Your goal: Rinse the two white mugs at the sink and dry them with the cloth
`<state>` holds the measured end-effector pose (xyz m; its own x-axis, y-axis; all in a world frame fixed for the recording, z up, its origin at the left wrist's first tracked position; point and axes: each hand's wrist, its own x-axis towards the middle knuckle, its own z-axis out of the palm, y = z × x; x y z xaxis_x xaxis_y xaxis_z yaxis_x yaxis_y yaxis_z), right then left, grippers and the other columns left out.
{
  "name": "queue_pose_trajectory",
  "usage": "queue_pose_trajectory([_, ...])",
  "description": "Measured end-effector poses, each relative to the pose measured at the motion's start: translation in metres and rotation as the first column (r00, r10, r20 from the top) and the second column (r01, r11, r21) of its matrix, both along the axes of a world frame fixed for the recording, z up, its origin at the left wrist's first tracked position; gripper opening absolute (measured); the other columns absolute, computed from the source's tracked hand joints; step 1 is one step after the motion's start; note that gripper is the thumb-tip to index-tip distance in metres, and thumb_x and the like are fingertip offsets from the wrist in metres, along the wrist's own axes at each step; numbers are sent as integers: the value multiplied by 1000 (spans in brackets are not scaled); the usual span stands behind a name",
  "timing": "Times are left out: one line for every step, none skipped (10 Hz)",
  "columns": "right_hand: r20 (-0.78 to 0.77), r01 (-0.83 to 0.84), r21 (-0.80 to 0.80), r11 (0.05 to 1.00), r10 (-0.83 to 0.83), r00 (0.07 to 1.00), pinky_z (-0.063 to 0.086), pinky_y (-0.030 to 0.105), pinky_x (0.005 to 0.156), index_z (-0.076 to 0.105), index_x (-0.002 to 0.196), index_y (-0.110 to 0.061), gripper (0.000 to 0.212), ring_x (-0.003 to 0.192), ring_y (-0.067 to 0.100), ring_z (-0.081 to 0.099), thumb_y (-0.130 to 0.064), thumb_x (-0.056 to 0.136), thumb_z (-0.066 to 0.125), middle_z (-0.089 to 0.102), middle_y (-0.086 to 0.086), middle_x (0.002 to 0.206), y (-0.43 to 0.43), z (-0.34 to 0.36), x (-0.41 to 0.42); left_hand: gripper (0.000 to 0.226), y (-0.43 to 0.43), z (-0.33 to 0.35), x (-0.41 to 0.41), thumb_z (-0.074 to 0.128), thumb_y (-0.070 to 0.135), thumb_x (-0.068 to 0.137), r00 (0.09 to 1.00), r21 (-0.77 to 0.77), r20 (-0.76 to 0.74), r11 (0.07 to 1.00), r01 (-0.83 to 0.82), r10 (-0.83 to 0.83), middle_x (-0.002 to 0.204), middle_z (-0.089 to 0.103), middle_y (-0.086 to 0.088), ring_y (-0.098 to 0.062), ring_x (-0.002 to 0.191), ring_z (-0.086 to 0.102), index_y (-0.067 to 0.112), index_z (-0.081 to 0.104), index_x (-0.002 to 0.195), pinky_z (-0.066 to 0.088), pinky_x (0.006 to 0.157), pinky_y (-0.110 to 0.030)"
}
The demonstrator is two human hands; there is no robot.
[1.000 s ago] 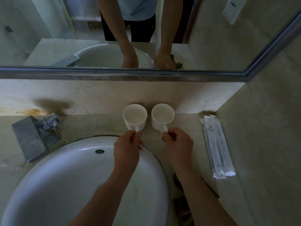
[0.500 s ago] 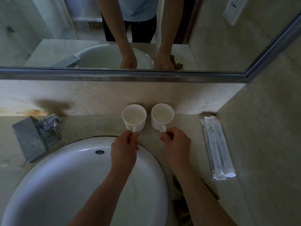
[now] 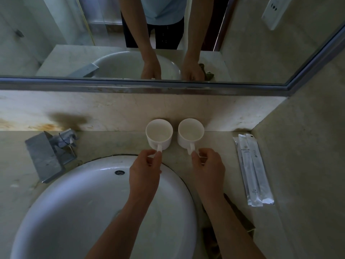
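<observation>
Two white mugs stand upright and side by side against the backsplash, handles towards me: the left mug [image 3: 158, 132] and the right mug [image 3: 190, 132]. Both look empty. My left hand [image 3: 145, 174] pinches the left mug's handle between thumb and fingers. My right hand [image 3: 209, 171] has its fingertips closed at the right mug's handle. Both mugs rest on the counter. The white sink basin [image 3: 78, 202] lies just below my hands. A dark olive cloth [image 3: 240, 219] sits on the counter, mostly hidden under my right forearm.
A grey block-shaped tap [image 3: 46, 156] stands left of the basin, with no water running. Long white sachets [image 3: 252, 169] lie by the right wall. The mirror [image 3: 168, 43] above the backsplash reflects my arms. The overflow hole [image 3: 119, 172] sits at the basin's back.
Both hands stay at the mug handles with only a slight shift of the fingers. The mugs have not left the counter.
</observation>
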<state>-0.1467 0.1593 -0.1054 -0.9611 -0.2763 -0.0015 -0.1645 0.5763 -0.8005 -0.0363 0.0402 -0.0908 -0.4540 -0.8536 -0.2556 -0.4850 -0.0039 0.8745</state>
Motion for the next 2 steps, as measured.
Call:
queue_pose_trajectory([-17, -17, -20, 1000, 16, 1000, 48, 19, 78, 68, 122, -13, 26, 97, 12, 64, -29, 102, 68, 66, 1, 112, 4, 9, 10, 22, -4, 11, 13, 64, 38, 103, 1000, 26, -19, 1000, -3, 3, 93, 75, 7, -4, 71, 73, 24, 68, 120, 58, 69, -30])
queue_pose_trajectory([-3, -31, -44, 999, 31, 1000, 48, 20, 80, 68, 122, -14, 25, 100, 14, 65, -28, 101, 69, 67, 1, 112, 5, 25, 22, 30, -10, 25, 29, 68, 38, 100, 1000, -15, -5, 1000, -1, 1, 96, 74, 10, -11, 85, 75, 24, 68, 127, 64, 81, -43])
